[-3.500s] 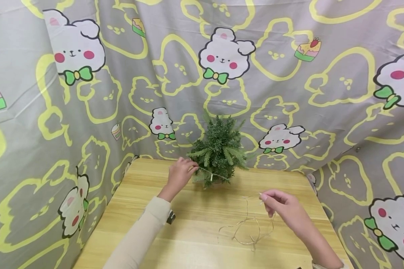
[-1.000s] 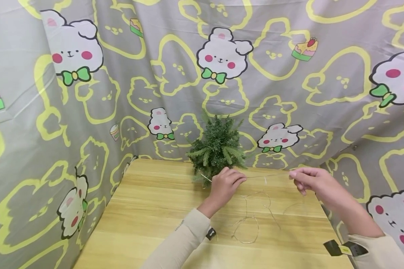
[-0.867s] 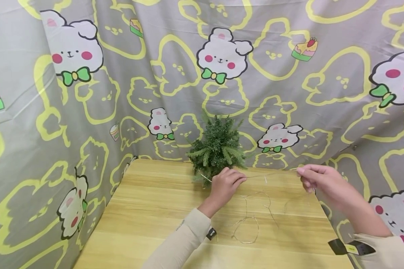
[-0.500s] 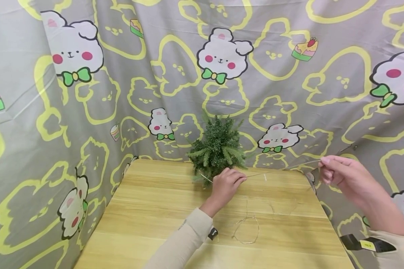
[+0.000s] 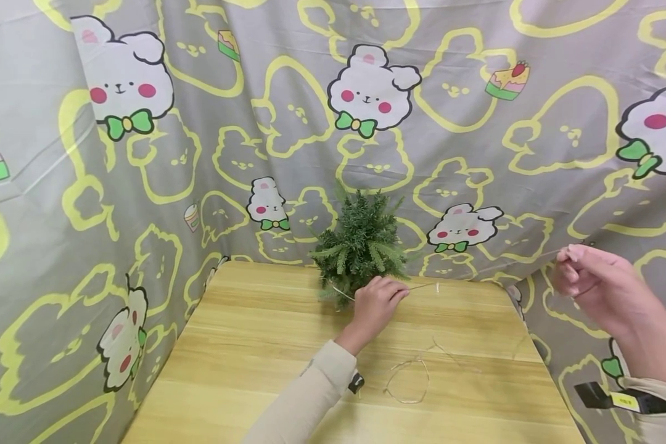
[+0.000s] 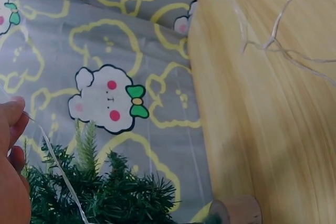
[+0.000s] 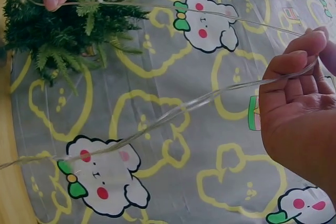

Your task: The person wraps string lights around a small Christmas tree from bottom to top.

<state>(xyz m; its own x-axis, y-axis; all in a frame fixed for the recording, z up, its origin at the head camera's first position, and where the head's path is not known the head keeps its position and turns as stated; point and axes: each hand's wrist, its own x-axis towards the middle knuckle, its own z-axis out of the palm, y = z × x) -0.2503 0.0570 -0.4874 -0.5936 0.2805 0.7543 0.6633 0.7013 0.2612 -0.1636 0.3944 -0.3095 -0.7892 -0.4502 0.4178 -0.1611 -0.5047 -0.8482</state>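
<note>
A thin clear-coated wire (image 7: 202,99) is being stretched in front of an artificial pine tree (image 5: 361,234), being pinched by the left hand (image 5: 375,308) near the lower branches and by the right hand (image 5: 610,283) well apart; a loose loop is being supported by the bench (image 5: 227,370). Something light, bendy and easily tangled is probably being handled, best pinched along a straight stretch. A twisted run from the right hand is being revealed clearly only by the right wrist view; a wooden stub (image 6: 239,211), probably the tree's base, only by the left.
</note>
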